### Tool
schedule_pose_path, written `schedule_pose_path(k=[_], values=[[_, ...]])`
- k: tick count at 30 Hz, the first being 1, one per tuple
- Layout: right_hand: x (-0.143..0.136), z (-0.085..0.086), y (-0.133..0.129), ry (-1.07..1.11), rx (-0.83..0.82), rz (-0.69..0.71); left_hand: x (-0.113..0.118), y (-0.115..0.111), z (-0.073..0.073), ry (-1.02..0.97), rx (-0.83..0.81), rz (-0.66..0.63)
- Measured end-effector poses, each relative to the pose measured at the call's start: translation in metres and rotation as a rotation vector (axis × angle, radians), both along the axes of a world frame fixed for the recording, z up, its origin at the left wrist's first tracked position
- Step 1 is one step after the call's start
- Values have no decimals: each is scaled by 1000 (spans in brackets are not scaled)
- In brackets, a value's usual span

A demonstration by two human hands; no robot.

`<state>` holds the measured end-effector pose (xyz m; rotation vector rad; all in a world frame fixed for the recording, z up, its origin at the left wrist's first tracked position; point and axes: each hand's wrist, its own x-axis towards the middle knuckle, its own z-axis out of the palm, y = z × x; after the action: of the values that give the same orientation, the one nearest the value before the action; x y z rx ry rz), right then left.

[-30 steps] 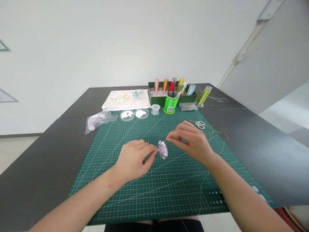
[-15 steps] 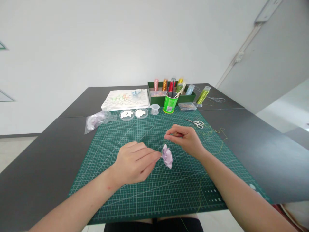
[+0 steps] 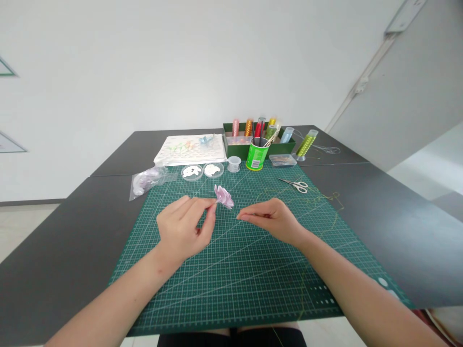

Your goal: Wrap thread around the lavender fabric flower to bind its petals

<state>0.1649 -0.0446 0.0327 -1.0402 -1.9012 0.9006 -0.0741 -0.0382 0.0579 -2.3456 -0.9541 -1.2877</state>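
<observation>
My left hand (image 3: 186, 224) pinches a pale lilac fabric flower (image 3: 224, 196) by its base, between thumb and fingertips. The flower is tilted, with its petals turned to the right, above the cutting mat. Just right of it, my right hand (image 3: 271, 219) is closed in a pinch, palm side hidden, on a very fine thread that is hard to make out near the fingertips. Loose yellow-green thread (image 3: 335, 196) trails over the green cutting mat (image 3: 231, 279) on the right and off its front edge.
White scissors (image 3: 300, 186) lie right of my hands. Behind stand two dishes of white pieces (image 3: 213, 169), a small clear cup (image 3: 234, 165), a green can (image 3: 257, 156) with sticks, a box of thread spools (image 3: 240, 150) and a green spool (image 3: 306, 143). A plastic bag (image 3: 146, 182) lies left.
My left hand has moved left and up with the flower, whose petals have tipped upward. My right hand has come slightly lower and left, still pinched.
</observation>
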Motion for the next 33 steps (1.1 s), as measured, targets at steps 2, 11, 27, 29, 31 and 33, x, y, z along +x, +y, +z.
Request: schedule_pose_path(k=[2,11,27,29,31,33], values=[[0,2,-2,-9,14,54,-1,3,-1,3,-18,33],[6,20,-10,129,-75,135,3,8,-12,44,-147,11],[10,9,-2,650,-299,106,16,-8,-17,186,-231,-425],[10,7,-1,606,-300,64,16,-10,-17,186,-227,-459],[9,7,0,536,-291,0,16,-12,-16,177,-215,-472],[8,8,2,455,-266,-54,15,-14,-15,162,-197,-477]])
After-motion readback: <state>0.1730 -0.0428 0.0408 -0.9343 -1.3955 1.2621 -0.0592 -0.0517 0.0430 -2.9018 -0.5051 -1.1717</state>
